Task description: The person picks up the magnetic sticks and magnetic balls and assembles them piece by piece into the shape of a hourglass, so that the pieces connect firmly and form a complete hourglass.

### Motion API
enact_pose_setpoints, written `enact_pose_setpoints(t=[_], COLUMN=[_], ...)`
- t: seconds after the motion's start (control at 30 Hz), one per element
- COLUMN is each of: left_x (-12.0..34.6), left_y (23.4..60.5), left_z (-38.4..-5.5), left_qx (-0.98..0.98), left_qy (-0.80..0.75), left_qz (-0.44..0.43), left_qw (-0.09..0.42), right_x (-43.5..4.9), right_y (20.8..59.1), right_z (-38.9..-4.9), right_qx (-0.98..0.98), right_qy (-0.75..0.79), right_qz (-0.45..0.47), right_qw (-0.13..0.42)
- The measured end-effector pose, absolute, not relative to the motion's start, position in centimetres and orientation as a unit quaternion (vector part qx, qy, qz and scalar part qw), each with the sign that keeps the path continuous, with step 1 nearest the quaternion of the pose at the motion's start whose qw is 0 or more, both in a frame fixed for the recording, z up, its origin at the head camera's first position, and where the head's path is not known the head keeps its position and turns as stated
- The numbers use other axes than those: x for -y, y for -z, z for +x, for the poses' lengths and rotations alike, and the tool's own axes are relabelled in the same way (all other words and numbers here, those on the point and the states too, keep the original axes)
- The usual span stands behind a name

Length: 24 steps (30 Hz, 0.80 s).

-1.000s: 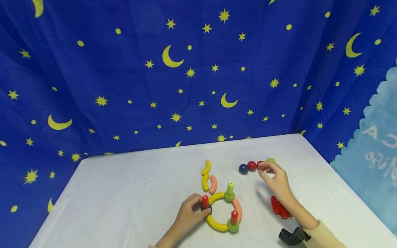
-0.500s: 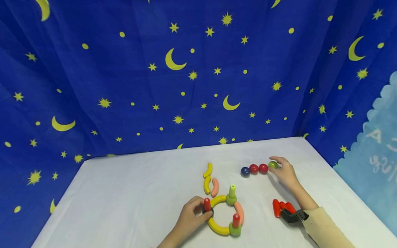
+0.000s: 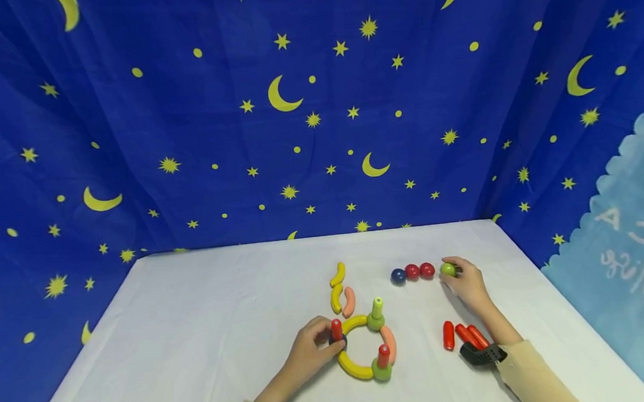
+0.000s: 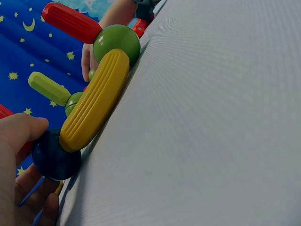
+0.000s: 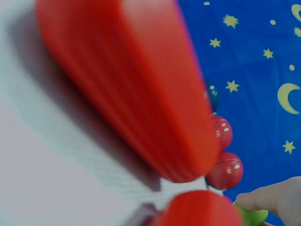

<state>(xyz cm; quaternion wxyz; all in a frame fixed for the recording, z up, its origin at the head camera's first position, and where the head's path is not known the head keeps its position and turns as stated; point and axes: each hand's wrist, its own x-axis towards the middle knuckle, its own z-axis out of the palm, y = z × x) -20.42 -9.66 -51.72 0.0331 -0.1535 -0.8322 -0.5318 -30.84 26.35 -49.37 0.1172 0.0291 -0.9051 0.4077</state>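
Two hands share the work: our left hand (image 3: 310, 344) has its grip closed round the blue ball (image 4: 55, 155) at about 9 o'clock on the ring (image 3: 355, 370), and our right hand (image 3: 467, 285) pinches a green ball (image 3: 448, 270). That green ball is out towards 2 o'clock from the ring, apart from the two red balls (image 3: 427, 271) and the loose blue ball (image 3: 398, 276) lined up on its 9 o'clock side. Whether it touches the desk (image 3: 241, 333) we cannot tell.

To do this well, we want a light but firm right grip, since a smooth ball is likely to slip or roll. Lifting straight up before any travel seems safest, so that we nudge none of its neighbours. Our right wrist also needs height: the red pegs (image 3: 449, 336), at 3 o'clock from the ring, lie close by its black camera mount (image 3: 483, 353) and could scatter. On the left, we do best with a steady hold and no twist, as a tug might loosen the curved yellow pieces (image 4: 96, 101) beside that ball or topple the lime peg (image 3: 377, 306) at 1 o'clock.
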Motion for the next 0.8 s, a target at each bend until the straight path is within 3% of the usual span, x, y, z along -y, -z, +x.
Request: enact_pose_setpoints(t=[0.27, 0.53, 0.8], left_x=[9.5, 9.8, 9.6], left_y=[51.5, 51.1, 51.2], left_z=[-20.2, -20.2, -20.2], left_qx=[0.815, 0.812, 0.813], left_qy=[0.559, 0.565, 0.564], left_qz=[-0.145, -0.138, -0.139], left_qw=[0.047, 0.045, 0.042], right_x=[-26.1, -23.4, -19.0], right_y=[47.8, 45.7, 43.9], right_z=[-29.0, -25.6, -21.9], right_qx=[0.887, 0.853, 0.805], right_qy=[-0.431, -0.505, -0.563], right_qz=[0.044, 0.038, 0.143], right_qw=[0.161, 0.127, 0.12])
